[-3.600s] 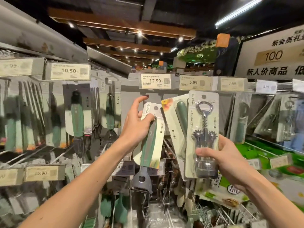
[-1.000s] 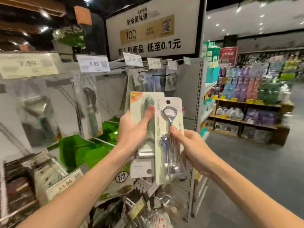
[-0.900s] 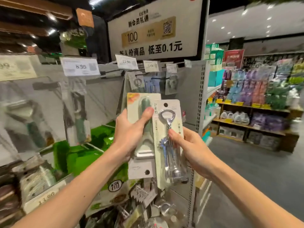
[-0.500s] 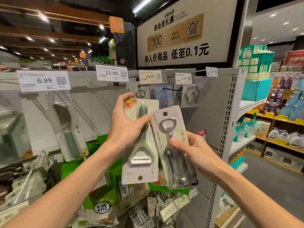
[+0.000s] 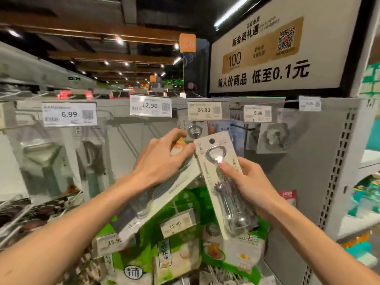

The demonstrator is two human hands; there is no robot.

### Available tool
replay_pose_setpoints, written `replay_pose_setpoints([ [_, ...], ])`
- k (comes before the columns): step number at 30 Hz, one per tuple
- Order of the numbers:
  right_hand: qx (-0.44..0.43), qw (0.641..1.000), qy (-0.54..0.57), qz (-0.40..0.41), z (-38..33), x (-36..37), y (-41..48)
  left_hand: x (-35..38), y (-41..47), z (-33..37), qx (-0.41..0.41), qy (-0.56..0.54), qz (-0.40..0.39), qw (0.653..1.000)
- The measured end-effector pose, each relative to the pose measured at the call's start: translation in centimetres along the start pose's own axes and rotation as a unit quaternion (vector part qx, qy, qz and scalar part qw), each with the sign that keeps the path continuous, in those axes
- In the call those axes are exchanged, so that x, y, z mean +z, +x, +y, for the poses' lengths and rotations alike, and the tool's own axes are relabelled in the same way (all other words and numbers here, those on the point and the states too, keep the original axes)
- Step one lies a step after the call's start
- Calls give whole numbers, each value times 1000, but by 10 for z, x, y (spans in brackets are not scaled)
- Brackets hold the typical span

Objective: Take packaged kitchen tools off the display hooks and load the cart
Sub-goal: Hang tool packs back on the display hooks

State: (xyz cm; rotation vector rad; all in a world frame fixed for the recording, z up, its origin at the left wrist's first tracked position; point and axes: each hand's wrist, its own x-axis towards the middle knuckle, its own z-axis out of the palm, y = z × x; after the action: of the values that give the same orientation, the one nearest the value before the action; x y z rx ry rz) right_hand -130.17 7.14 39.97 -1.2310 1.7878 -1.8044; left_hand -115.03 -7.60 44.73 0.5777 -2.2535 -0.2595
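My right hand (image 5: pixel 249 182) grips a carded corkscrew package (image 5: pixel 221 182), tilted with its top to the upper left. My left hand (image 5: pixel 162 159) holds a carded peeler package (image 5: pixel 164 198), now slanted down to the left with its back toward me. The left fingers reach up toward another corkscrew package (image 5: pixel 194 130) hanging on a hook under the 24.90 tag (image 5: pixel 204 110). More packaged tools (image 5: pixel 47 161) hang at the left under the 6.99 tag. No cart is in view.
A grey pegboard display wall (image 5: pixel 304 171) carries price tags and a hanging round gadget pack (image 5: pixel 273 137). Green bagged goods (image 5: pixel 178 254) fill the lower hooks. A large white sign (image 5: pixel 273 48) stands above. Shelves (image 5: pixel 370 161) lie at the right.
The view swung from an aisle back to the display wall. My left hand tipped the peeler card down to the left and reached up to the hanging corkscrew; my right hand tilted its corkscrew card.
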Motion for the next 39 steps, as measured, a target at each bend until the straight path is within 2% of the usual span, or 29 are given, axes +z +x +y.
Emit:
replay_pose_setpoints([
  [4, 7, 1000, 2, 9, 3, -5, 23, 3, 13, -1, 16, 127, -17, 992],
  [8, -17, 1000, 13, 4, 4, -7, 45, 1, 25, -1, 47, 169, -6, 985],
  [19, -69, 992, 97, -29, 22, 3, 74, -17, 38, 19, 127, 149, 42, 980],
  [25, -81, 987, 137, -29, 21, 12, 85, -13, 45, 14, 101, 170, -15, 980],
  [30, -72, 988, 131, -26, 23, 24, 100, -18, 44, 15, 95, 187, -21, 978],
  [35, -67, 993, 98, -11, 28, 34, 116, -13, 46, 11, 105, 252, -7, 962],
  [39, -77, 995, 65, 6, 34, 42, 125, -11, 46, 10, 111, 230, -2, 967],
])
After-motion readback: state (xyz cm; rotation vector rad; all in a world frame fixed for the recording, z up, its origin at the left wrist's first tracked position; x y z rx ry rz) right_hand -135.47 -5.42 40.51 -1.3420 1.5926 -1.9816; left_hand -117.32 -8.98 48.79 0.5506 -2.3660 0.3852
